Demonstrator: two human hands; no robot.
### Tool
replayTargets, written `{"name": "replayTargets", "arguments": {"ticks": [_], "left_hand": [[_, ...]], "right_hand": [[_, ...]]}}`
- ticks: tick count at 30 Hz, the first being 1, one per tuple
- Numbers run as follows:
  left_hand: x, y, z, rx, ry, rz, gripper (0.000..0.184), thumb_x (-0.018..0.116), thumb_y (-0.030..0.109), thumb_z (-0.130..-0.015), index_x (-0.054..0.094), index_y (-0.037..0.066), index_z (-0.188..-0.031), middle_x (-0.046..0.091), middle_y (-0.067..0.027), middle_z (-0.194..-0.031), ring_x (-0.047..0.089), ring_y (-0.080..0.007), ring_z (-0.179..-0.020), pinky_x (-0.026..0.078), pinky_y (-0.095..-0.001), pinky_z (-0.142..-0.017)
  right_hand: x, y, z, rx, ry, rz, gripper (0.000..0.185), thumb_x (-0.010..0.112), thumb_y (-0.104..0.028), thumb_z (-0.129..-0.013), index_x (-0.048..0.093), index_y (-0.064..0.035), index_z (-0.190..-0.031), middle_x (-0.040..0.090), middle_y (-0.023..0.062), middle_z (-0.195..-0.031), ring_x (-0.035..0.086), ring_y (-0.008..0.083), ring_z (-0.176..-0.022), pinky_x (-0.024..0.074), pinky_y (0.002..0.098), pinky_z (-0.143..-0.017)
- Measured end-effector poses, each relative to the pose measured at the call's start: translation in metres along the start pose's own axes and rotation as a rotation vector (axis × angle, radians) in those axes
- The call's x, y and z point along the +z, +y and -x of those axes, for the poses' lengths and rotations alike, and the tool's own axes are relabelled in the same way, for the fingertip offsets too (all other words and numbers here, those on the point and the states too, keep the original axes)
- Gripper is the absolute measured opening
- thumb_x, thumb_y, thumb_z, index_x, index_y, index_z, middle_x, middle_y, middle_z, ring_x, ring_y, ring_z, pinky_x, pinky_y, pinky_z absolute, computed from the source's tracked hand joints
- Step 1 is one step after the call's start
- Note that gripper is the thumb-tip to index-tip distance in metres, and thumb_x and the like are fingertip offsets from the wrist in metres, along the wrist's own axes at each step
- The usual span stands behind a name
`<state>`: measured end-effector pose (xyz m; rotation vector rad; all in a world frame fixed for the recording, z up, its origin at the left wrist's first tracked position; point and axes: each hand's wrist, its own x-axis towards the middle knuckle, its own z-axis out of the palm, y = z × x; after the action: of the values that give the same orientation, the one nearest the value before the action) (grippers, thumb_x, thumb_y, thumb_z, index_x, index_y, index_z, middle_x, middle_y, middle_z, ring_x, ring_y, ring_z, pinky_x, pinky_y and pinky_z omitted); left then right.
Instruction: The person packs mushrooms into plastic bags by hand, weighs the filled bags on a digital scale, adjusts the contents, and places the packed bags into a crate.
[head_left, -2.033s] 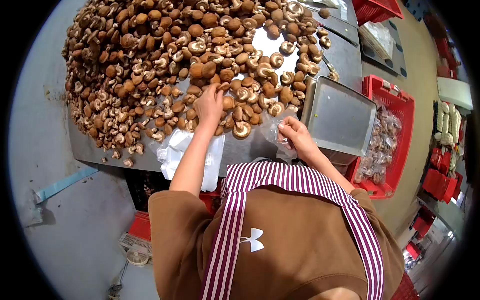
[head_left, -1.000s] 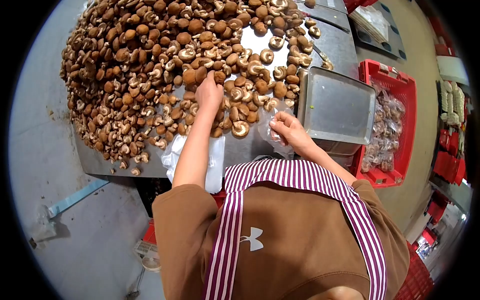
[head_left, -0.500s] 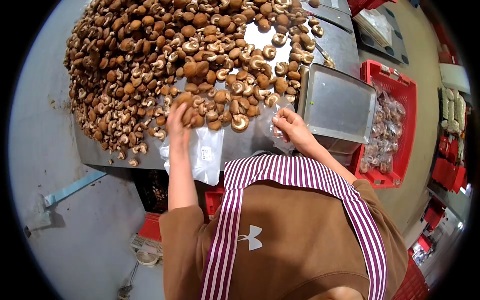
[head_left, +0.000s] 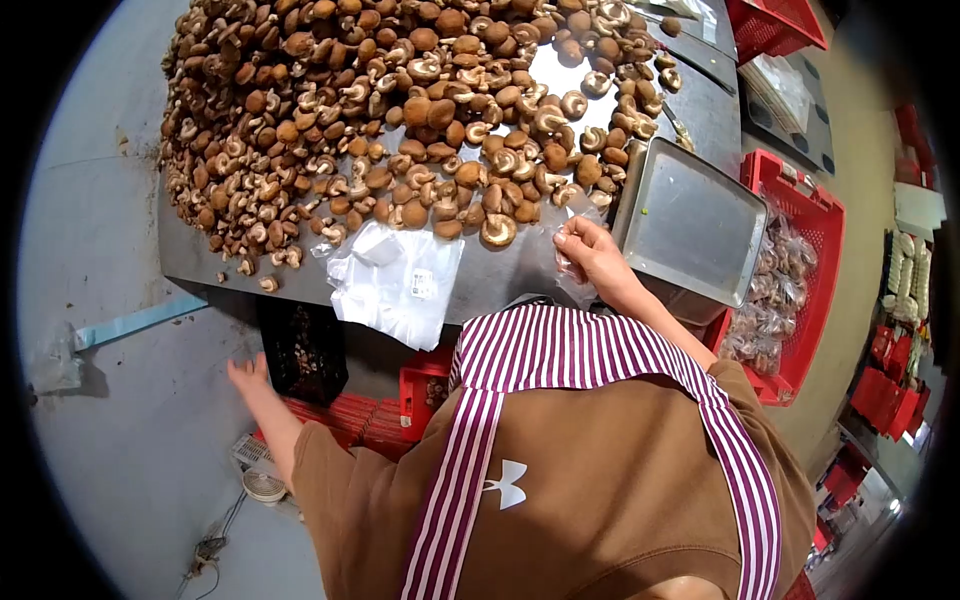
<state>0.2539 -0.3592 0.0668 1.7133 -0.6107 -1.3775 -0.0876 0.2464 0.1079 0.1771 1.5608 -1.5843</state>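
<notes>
My left hand [head_left: 250, 376] is out past the table's near left edge, beside a black crate [head_left: 300, 345] under the table, its fingers apart and nothing visible in them. My right hand [head_left: 590, 254] pinches a clear plastic bag [head_left: 572, 285] over the table, left of a metal tray [head_left: 692, 222]. A large pile of brown mushrooms [head_left: 330, 110] covers the far and left parts of the metal table [head_left: 500, 282]. White plastic bags [head_left: 396, 283] lie flat at the near edge, between my hands.
A red crate [head_left: 825, 290] at the right holds bagged mushrooms [head_left: 775, 300]. Another red crate [head_left: 775, 25] stands at the upper right. Beneath the table are red crates [head_left: 350, 418]. Long-handled tools [head_left: 700, 66] lie at the far right of the table. A wall is at the left.
My left hand has left the mushrooms, moved over the near part of the table with a mushroom, and swung left and down past the edge, now opened. My right hand still grips the bag.
</notes>
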Motion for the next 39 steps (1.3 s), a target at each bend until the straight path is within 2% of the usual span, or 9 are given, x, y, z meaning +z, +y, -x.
{"name": "replayTargets", "arguments": {"ticks": [9, 11, 12, 15, 19, 22, 29, 36, 39], "left_hand": [[0.217, -0.179, 0.203, 0.394, -0.979, -0.878, 0.038, 0.061, 0.014, -0.092, 0.058, 0.002, -0.128, 0.065, -0.0121, -0.114, 0.065, -0.0197, -0.097, 0.052, -0.0303, -0.082], [0.228, -0.238, 0.213, 1.082, -0.975, -1.271, 0.043, 0.062, 0.018, -0.089, 0.058, 0.007, -0.130, 0.060, -0.0093, -0.126, 0.061, -0.0205, -0.106, 0.050, -0.0381, -0.089], [0.229, -0.233, 0.272, 1.056, -0.880, -1.423, 0.048, 0.063, 0.024, -0.089, 0.054, 0.008, -0.134, 0.055, -0.0106, -0.133, 0.057, -0.0218, -0.114, 0.045, -0.0423, -0.097], [0.226, -0.249, 0.351, 0.838, -0.925, -1.351, 0.057, 0.065, 0.019, -0.088, 0.046, 0.000, -0.138, 0.047, -0.0156, -0.138, 0.040, -0.0302, -0.132, 0.032, -0.0467, -0.112], [0.193, -0.291, 0.379, 1.135, -1.338, -1.264, 0.053, 0.066, 0.016, -0.086, 0.051, 0.009, -0.136, 0.031, -0.0160, -0.153, 0.033, -0.0334, -0.139, 0.030, -0.0469, -0.115], [0.170, -0.291, 0.379, 1.222, -1.620, -0.936, 0.039, 0.063, 0.012, -0.087, 0.061, 0.007, -0.125, 0.052, -0.0151, -0.137, 0.047, -0.0303, -0.128, 0.035, -0.0427, -0.113], [0.170, -0.251, 0.284, 1.308, -0.864, -1.107, 0.018, 0.062, 0.007, -0.086, 0.064, 0.003, -0.103, 0.060, -0.0139, -0.102, 0.058, -0.0323, -0.097, 0.048, -0.0418, -0.084], [0.190, -0.244, 0.237, 1.357, -0.944, -1.245, 0.018, 0.068, 0.009, -0.083, 0.066, 0.001, -0.099, 0.062, -0.0140, -0.098, 0.061, -0.0312, -0.087, 0.048, -0.0419, -0.075], [0.203, -0.262, 0.201, 0.559, -1.000, -0.749, 0.018, 0.068, 0.017, -0.090, 0.066, 0.002, -0.100, 0.068, -0.0052, -0.088, 0.063, -0.0136, -0.079, 0.048, -0.0265, -0.067]], "right_hand": [[-0.004, 0.003, 0.003, -0.030, 0.055, -0.034, 0.017, 0.056, -0.025, -0.099, 0.053, -0.0094, -0.094, 0.057, -0.0020, -0.069, 0.043, 0.0049, -0.052, 0.0312, 0.0216, -0.045], [-0.007, 0.002, 0.005, -0.029, 0.084, -0.031, 0.017, 0.056, -0.025, -0.099, 0.052, -0.0094, -0.094, 0.057, -0.0018, -0.069, 0.043, 0.0049, -0.052, 0.0310, 0.0216, -0.045], [-0.009, 0.003, 0.006, -0.044, 0.094, -0.060, 0.017, 0.056, -0.025, -0.099, 0.052, -0.0093, -0.093, 0.057, -0.0015, -0.069, 0.043, 0.0050, -0.052, 0.0309, 0.0216, -0.045], [-0.014, 0.010, 0.001, -0.053, 0.119, -0.114, 0.017, 0.055, -0.024, -0.099, 0.052, -0.0090, -0.093, 0.057, -0.0009, -0.068, 0.043, 0.0051, -0.051, 0.0305, 0.0215, -0.044], [-0.009, 0.012, -0.005, -0.032, 0.108, -0.106, 0.017, 0.055, -0.024, -0.099, 0.052, -0.0088, -0.093, 0.058, -0.0006, -0.067, 0.042, 0.0052, -0.048, 0.0300, 0.0210, -0.043], [-0.004, 0.004, -0.008, -0.023, 0.078, -0.057, 0.017, 0.055, -0.024, -0.099, 0.052, -0.0088, -0.093, 0.058, -0.0003, -0.067, 0.042, 0.0052, -0.047, 0.0307, 0.0207, -0.043], [-0.012, 0.006, -0.012, -0.043, 0.092, -0.091, 0.016, 0.057, -0.023, -0.099, 0.053, -0.0087, -0.094, 0.058, -0.0002, -0.066, 0.042, 0.0049, -0.046, 0.0314, 0.0206, -0.042], [-0.007, 0.008, -0.008, -0.030, 0.070, -0.071, 0.017, 0.056, -0.025, -0.099, 0.053, -0.0087, -0.095, 0.058, -0.0011, -0.069, 0.044, 0.0044, -0.050, 0.0327, 0.0205, -0.043], [-0.008, 0.007, -0.003, -0.008, 0.107, -0.048, 0.017, 0.056, -0.025, -0.099, 0.053, -0.0088, -0.095, 0.057, -0.0016, -0.070, 0.044, 0.0043, -0.052, 0.0333, 0.0206, -0.045]]}}
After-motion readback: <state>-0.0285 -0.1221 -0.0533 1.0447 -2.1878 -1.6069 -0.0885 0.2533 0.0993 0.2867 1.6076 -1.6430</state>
